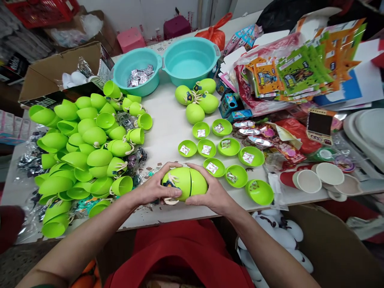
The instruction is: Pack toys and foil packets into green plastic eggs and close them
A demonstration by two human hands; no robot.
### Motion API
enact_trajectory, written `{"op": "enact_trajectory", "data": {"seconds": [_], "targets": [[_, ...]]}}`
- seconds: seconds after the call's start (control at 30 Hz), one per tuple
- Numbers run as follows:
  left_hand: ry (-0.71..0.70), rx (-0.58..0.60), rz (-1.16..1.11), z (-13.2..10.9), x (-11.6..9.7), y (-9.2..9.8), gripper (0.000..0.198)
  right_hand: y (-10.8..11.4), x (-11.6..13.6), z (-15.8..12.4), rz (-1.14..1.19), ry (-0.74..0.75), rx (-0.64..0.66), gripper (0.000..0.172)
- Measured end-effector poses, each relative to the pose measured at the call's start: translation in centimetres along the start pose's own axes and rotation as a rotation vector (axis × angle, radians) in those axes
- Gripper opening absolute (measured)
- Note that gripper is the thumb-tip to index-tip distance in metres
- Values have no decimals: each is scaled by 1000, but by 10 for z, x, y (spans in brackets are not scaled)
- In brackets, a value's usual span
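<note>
Evidently, left hand [154, 189] and right hand [215, 193] grip a green egg [183, 180] by opposite halves, near-left of the sachet cups [234, 149]; this looks like joining, calling for level pressure, though the egg's underside is hidden.

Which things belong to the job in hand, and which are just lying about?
Likely in use:
green plastic egg, held by left hand and right hand
open green shells holding small packets
grouped green eggs
piled green shells
turquoise basin of packets

Apparently just lying about:
orange-red plastic bag
green and orange pouches
red crate
</note>
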State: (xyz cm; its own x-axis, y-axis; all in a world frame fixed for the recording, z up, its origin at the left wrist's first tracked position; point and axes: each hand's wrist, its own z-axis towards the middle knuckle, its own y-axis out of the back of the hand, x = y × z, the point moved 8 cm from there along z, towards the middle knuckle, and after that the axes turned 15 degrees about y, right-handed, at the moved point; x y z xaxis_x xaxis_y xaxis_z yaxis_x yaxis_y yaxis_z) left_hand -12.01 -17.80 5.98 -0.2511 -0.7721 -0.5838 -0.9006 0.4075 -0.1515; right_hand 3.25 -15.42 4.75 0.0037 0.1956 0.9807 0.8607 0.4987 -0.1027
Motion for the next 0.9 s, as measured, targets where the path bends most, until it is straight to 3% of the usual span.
{"op": "enact_trajectory", "data": {"seconds": [0.2,0.3,0.37,0.47,0.63,0.9], "targets": [[20,63,44,2,5,-9,74,-8,-12,-2,128,-83,29,90],[77,70,-161,9,17,-14,75,-6,-19,-7,242,-220,-43,83],[100,47,-288,11,22,-16,74,-8,-19,-9,362,-275,-43,88],[154,51,-336,10,23,-20,74,-10,-13,-12,398,-273,39,105],[181,82,-306,4,15,-23,70,-4,-12,-13,270,-214,77,91],[201,140,-311,15,19,-17,74,-9,-18,-10,260,-193,70,94]]}}
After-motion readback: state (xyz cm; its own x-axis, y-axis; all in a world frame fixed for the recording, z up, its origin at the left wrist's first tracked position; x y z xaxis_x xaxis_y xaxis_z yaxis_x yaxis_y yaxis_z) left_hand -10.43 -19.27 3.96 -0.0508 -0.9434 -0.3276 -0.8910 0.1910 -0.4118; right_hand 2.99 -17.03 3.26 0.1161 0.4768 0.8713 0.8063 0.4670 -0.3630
